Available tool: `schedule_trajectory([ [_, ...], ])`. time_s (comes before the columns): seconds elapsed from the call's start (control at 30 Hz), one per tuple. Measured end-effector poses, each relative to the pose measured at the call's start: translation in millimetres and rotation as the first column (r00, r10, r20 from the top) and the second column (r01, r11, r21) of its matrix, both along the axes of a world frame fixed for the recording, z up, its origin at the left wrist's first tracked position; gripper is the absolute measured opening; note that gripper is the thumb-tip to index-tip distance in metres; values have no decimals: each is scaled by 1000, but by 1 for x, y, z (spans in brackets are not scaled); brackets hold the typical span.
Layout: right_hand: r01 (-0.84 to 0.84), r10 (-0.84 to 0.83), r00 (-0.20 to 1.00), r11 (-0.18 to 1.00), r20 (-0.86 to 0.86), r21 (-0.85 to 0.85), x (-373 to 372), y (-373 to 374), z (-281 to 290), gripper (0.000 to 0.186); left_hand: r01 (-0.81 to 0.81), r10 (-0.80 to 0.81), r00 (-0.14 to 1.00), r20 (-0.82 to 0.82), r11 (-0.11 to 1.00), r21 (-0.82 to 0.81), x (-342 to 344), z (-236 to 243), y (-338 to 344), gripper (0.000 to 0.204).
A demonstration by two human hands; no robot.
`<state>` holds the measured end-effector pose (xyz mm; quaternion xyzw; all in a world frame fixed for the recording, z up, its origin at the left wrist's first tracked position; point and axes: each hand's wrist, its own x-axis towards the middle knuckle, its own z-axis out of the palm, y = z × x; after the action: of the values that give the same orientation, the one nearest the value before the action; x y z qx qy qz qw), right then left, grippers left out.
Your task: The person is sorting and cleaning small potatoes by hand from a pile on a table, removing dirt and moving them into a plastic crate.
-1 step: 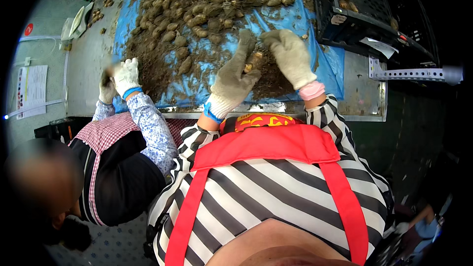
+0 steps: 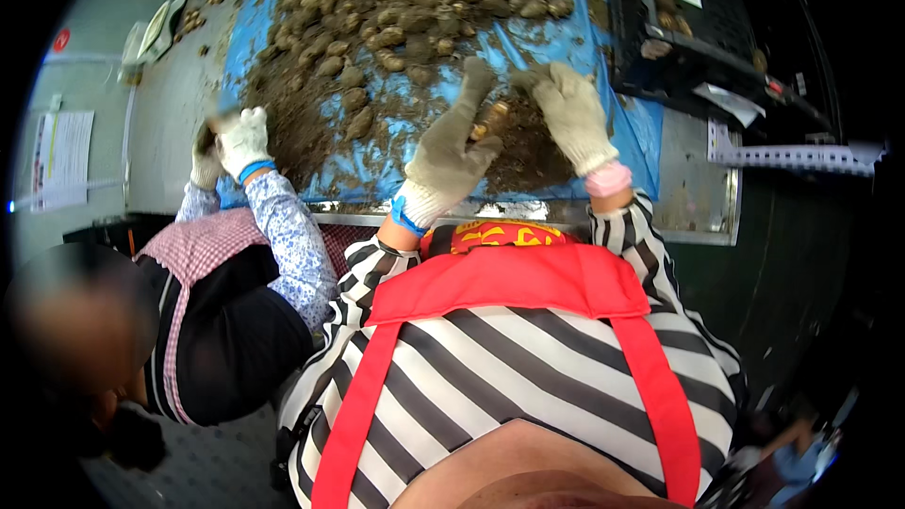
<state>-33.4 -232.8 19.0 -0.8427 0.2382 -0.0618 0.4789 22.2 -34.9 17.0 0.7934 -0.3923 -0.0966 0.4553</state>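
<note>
My left hand [image 2: 448, 149], in a soiled whitish glove with a blue band at the wrist, is closed around a small brown tuber [image 2: 491, 120] that looks like a taro. Its thumb and fingers lie on either side of the tuber. Just to the right, my right hand [image 2: 570, 115], gloved alike with a pink band, has its fingers curled together and dirt-dark at the tips. Whatever they hold, if anything, is hidden. Beyond both hands lies a big heap of soil-covered tubers [image 2: 405, 0] on a blue plastic sheet [image 2: 643, 149].
A black crate [image 2: 681, 55] holding some tubers stands at the right. To the left, a co-worker's gloved hands [image 2: 238, 143] work over the same metal table [image 2: 693, 179]. A scale [image 2: 163, 30] sits at the far left. Loose soil [image 2: 523, 155] lies around my hands.
My right hand has shifted slightly right and toward me, away from the tuber. My left hand keeps its hold. The whole view has shifted a little.
</note>
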Motion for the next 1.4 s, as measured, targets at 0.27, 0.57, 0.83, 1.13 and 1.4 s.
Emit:
schedule_trajectory([
  [0.27, -363, 301, 914, 907, 273, 215, -10, 20, -11, 30, -144, 144, 989, -29, 990, -1, -18, 20, 17, 81],
  [0.57, -473, 462, 880, 833, 112, 287, 28, 34, -30, 21, -386, 364, 922, 129, 891, 241, -42, -6, 49, 72],
  [0.83, -821, 808, 562, 571, 174, -1, 30, 77, -20, 29, -488, 507, 860, -49, 849, 203, -40, 5, 79, 37],
  [1.13, -500, 478, 858, 860, 186, 98, 29, 102, -35, 32, -457, 389, 850, -354, 880, -131, -24, -5, 95, 75],
  [1.4, -324, 294, 935, 936, 199, 140, -2, 84, -13, 37, -531, -341, 477, -810, 622, -575, 17, -29, 143, 61],
])
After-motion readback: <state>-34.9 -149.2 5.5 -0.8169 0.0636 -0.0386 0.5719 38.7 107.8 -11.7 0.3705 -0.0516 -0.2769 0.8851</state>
